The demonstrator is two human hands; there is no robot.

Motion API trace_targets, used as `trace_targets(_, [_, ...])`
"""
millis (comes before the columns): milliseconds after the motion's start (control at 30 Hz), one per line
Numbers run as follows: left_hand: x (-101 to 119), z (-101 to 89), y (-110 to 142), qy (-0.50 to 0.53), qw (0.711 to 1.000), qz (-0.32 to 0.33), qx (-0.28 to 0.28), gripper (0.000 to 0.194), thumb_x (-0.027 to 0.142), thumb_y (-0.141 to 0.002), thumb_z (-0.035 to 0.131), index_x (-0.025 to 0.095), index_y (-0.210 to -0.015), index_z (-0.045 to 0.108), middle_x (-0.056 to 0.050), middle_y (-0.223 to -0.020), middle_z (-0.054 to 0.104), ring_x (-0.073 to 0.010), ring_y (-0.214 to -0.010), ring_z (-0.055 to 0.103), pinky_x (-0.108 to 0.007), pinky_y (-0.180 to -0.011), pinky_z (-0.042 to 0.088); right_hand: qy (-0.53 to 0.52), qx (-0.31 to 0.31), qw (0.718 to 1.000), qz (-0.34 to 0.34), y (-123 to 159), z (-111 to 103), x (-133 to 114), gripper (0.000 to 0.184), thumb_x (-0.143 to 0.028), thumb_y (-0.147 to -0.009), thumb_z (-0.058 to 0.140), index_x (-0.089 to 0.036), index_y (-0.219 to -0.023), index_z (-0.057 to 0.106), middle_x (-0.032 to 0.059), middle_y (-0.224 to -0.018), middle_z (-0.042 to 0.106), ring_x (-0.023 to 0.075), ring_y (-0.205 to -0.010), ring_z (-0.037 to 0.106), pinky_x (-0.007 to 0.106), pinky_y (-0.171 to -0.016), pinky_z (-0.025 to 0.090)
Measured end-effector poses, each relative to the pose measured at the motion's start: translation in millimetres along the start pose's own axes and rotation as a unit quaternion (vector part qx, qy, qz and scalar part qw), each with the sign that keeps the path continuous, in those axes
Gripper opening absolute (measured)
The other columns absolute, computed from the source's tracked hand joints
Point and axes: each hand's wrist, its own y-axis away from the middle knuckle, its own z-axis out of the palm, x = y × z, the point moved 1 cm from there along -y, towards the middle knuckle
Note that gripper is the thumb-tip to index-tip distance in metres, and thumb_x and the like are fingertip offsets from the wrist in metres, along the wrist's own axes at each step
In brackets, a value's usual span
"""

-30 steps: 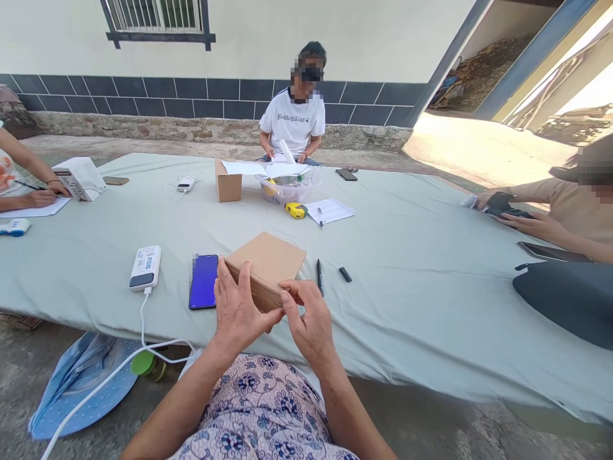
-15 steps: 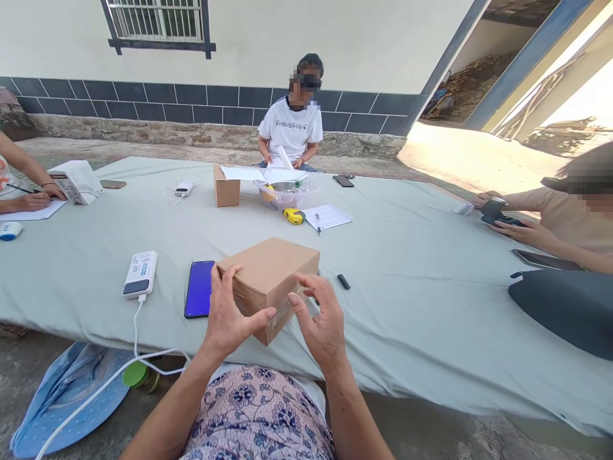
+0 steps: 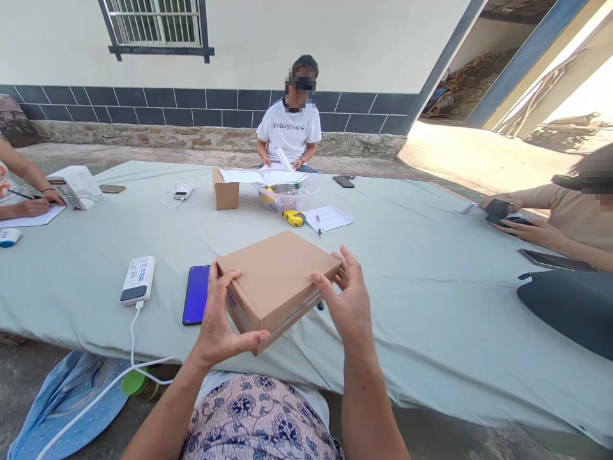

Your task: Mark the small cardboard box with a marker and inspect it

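A closed brown cardboard box is between my hands at the near edge of the cloth-covered table, tilted with one corner toward me. My left hand grips its left side, fingers at the top edge and thumb by the near corner. On the right corner my right hand has its thumb on the edge and its fingers round the far side. Clear tape seems to run along the box's side. A phone with a blue screen lies just left of the box, partly behind my left hand.
A white power bank with a cable lies left. Farther off are a yellow tape measure, a plastic basin, a small open carton and a paper sheet. Other people sit across, left and right; a dark cap-like item lies right.
The box has turned and its top now shows more broadly. My right hand has moved right and up, from the near side to the right corner, and closed on it.
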Motion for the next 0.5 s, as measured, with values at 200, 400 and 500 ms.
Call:
trace_targets(200, [-22.9,-6.3,-8.7,0.167,0.984,-0.06,-0.017,0.096,0.082,-0.059,0.073,0.026,-0.134,0.049,-0.017,-0.155,0.038,-0.0379,-0.141,0.047,-0.049,-0.113,0.043,-0.078,0.008,0.996,0.053,-19.2,-11.8,-7.6,0.045,-0.061,-0.08,0.07,-0.021,-0.1,0.077,0.0088,-0.101,0.077,0.0264,-0.096,0.066,0.036,-0.077,0.052])
trace_targets(400, [-46.9,18.8,-17.8,0.389,0.899,-0.201,-0.01,0.086,0.068,-0.058,0.081,0.025,-0.127,0.051,-0.012,-0.127,0.061,-0.03,-0.115,0.063,-0.038,-0.09,0.055,-0.093,-0.042,0.992,0.071,-49.2,-6.0,-8.1,0.047,-0.062,-0.075,0.07,-0.021,-0.097,0.079,0.005,-0.092,0.075,0.0216,-0.083,0.062,0.032,-0.068,0.047])
trace_targets(500, [-61.5,33.9,-21.1,0.426,0.871,-0.246,0.01,0.085,0.071,-0.06,0.076,0.023,-0.126,0.051,-0.012,-0.12,0.064,-0.028,-0.105,0.066,-0.037,-0.08,0.056,-0.116,-0.09,0.986,0.078,-63.2,0.8,1.0,0.05,-0.061,-0.071,0.075,-0.021,-0.103,0.078,0.0052,-0.099,0.077,0.0222,-0.087,0.065,0.033,-0.072,0.051])
